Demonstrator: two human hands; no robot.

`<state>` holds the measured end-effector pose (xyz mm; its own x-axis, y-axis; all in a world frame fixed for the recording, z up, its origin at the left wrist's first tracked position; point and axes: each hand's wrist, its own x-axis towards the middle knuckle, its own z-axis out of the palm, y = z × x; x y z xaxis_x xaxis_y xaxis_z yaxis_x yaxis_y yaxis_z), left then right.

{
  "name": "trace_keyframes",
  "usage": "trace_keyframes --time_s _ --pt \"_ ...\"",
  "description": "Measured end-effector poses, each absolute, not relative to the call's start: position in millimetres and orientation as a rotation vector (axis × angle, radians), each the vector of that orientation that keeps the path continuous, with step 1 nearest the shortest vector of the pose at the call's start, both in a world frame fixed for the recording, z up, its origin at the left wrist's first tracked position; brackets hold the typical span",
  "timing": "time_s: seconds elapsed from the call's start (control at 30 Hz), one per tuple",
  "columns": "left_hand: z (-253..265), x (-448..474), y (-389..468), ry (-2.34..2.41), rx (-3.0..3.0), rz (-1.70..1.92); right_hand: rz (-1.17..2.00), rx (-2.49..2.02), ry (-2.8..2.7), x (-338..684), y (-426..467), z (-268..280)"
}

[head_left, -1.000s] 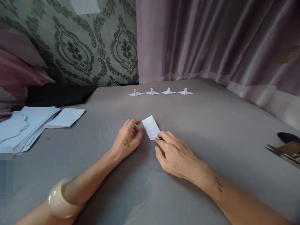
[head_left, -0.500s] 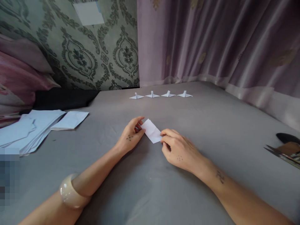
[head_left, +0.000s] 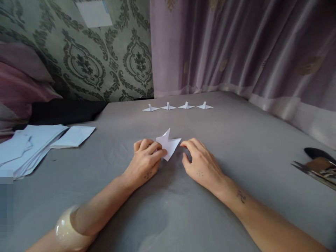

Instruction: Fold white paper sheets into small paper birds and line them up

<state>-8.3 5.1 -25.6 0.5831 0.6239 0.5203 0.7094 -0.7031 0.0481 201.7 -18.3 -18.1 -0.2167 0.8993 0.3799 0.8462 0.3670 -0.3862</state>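
Now my left hand point(head_left: 145, 159) pinches the white folded paper point(head_left: 172, 146), just opened from a flat diamond into points, seemingly a fold further along; my right hand point(head_left: 201, 163) curves empty beside it, four origami birds point(head_left: 186, 106) beyond.

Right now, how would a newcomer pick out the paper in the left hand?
On the grey cloth, find the row of four small folded papers at the back. Come nearer, to where the left hand pinches a white paper close to the right hand. Unlike those four, it is held.
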Motion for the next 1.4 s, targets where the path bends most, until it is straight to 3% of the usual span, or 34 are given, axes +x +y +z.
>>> trace_keyframes --time_s 0.33,0.57,0.67,0.9,1.23,1.4 --pt "-27.4 -10.5 7.8 -1.174 -2.842 -0.628 0.165 -1.499 -2.265 202.7 -20.2 -23.2" --pt "-23.5 -13.6 10.7 -1.394 -3.109 -1.030 0.127 -1.492 -2.323 202.8 -23.3 -22.2" --pt "-22.3 -15.1 11.3 -1.423 -3.130 -0.994 0.122 -1.473 -2.350 202.3 -25.1 -21.7" --pt "-28.9 -16.5 12.4 -1.390 -3.049 -0.794 0.105 -1.462 -2.332 201.1 -24.9 -24.4" --pt "-31.6 -9.7 11.7 -1.444 -2.900 -0.917 0.140 -1.531 -2.267 199.8 -20.3 -29.6" --pt "-29.6 -5.3 7.1 -1.507 -2.705 -0.799 0.146 -1.566 -2.237 197.5 -18.9 -30.9"
